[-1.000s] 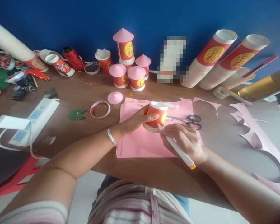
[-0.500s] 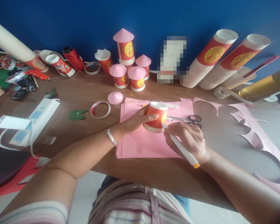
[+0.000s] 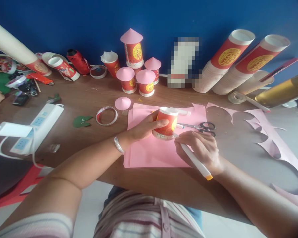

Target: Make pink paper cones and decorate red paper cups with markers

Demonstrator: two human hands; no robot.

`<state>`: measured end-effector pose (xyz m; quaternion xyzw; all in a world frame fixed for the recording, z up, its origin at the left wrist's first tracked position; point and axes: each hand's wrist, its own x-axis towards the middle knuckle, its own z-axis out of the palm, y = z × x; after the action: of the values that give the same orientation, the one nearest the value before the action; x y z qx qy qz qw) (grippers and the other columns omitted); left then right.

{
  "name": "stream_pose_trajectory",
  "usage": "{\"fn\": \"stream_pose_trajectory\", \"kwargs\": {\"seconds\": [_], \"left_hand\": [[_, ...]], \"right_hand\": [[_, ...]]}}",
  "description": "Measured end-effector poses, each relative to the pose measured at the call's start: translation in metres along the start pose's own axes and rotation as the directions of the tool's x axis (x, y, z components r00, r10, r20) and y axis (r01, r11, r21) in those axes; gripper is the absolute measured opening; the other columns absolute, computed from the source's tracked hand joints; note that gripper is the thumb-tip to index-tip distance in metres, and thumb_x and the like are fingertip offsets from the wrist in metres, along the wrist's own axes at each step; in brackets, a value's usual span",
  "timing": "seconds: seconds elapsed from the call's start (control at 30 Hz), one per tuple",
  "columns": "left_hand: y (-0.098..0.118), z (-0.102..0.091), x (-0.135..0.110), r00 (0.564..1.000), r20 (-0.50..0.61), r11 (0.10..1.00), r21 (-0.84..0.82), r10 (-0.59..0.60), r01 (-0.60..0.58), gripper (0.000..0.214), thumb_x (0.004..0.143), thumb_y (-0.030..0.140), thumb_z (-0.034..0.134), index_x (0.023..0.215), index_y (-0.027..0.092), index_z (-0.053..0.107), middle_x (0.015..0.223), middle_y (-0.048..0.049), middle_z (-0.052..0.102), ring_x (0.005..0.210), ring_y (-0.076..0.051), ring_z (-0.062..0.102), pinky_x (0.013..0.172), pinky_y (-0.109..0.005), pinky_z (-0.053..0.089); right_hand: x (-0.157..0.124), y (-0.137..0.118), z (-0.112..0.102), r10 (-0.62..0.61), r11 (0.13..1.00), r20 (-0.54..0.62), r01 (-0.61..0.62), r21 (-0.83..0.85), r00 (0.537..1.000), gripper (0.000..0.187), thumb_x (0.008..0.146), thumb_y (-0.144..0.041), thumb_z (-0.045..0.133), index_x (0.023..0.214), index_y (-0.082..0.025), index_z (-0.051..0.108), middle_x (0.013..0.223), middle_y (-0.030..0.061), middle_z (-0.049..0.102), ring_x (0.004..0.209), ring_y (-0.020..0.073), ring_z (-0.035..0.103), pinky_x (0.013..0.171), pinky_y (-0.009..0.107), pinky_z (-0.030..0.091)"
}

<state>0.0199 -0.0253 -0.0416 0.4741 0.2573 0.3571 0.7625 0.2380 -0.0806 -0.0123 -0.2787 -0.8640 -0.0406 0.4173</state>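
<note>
My left hand (image 3: 149,127) is wrapped round a red paper cup (image 3: 168,123) with a gold emblem, held tilted above the pink paper sheets (image 3: 149,155). Dark pen lines show on the cup's white rim band. Between the fingers of my right hand (image 3: 201,148) is a white marker (image 3: 193,158) with an orange end. Its tip is at the cup's white band; whether it touches, I cannot tell. Behind my right hand lie scissors with black handles (image 3: 207,125), and a white marker cap or pen (image 3: 182,112) rests on the paper behind the cup.
Several red cups with pink cone roofs (image 3: 131,49) stand at the back beside a loose pink cone (image 3: 122,103). Tall cup stacks (image 3: 225,56) lean on the wall. A tape roll (image 3: 106,116), green cutout (image 3: 81,121) and power strip (image 3: 37,129) lie left; pink paper scraps (image 3: 285,155) lie right.
The marker tip has shifted very slightly along the white band, and the cup has turned a little in my left hand. Both hands keep their hold.
</note>
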Motion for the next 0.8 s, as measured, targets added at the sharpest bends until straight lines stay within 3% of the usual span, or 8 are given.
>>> {"fn": "stream_pose_trajectory", "kwargs": {"seconds": [0.17, 0.4, 0.8], "left_hand": [[0.000, -0.001, 0.001, 1.000, 0.010, 1.000, -0.007, 0.000, 0.000, 0.040, 0.090, 0.046, 0.077, 0.117, 0.017, 0.067, 0.104, -0.0074, 0.071, 0.093, -0.019, 0.069, 0.075, -0.029, 0.057], [0.003, 0.002, 0.001, 1.000, -0.002, 1.000, 0.027, 0.007, -0.007, 0.044, 0.089, 0.048, 0.077, 0.116, 0.016, 0.066, 0.104, -0.0096, 0.073, 0.092, -0.020, 0.069, 0.083, -0.033, 0.056], [0.007, 0.006, 0.000, 1.000, -0.017, 0.999, 0.040, 0.010, -0.010, 0.044, 0.087, 0.049, 0.078, 0.114, 0.016, 0.068, 0.107, -0.0090, 0.073, 0.094, -0.020, 0.068, 0.084, -0.032, 0.056]], "right_hand": [[-0.001, -0.003, -0.001, 0.003, 0.999, 0.026, -0.004, 0.032, 1.000, 0.024, 0.088, -0.002, 0.065, 0.102, -0.020, 0.059, 0.078, 0.0002, 0.071, 0.060, 0.0125, 0.065, 0.056, 0.025, 0.055], [0.004, -0.008, -0.002, 0.014, 0.999, 0.028, -0.015, 0.045, 1.000, 0.024, 0.087, -0.002, 0.064, 0.100, -0.021, 0.061, 0.076, -0.0008, 0.071, 0.059, 0.0127, 0.066, 0.056, 0.025, 0.055], [0.008, -0.012, -0.003, -0.018, 0.998, 0.033, 0.016, 0.056, 0.999, 0.023, 0.087, -0.001, 0.064, 0.100, -0.019, 0.059, 0.075, 0.0000, 0.068, 0.058, 0.0121, 0.061, 0.053, 0.025, 0.050]]}}
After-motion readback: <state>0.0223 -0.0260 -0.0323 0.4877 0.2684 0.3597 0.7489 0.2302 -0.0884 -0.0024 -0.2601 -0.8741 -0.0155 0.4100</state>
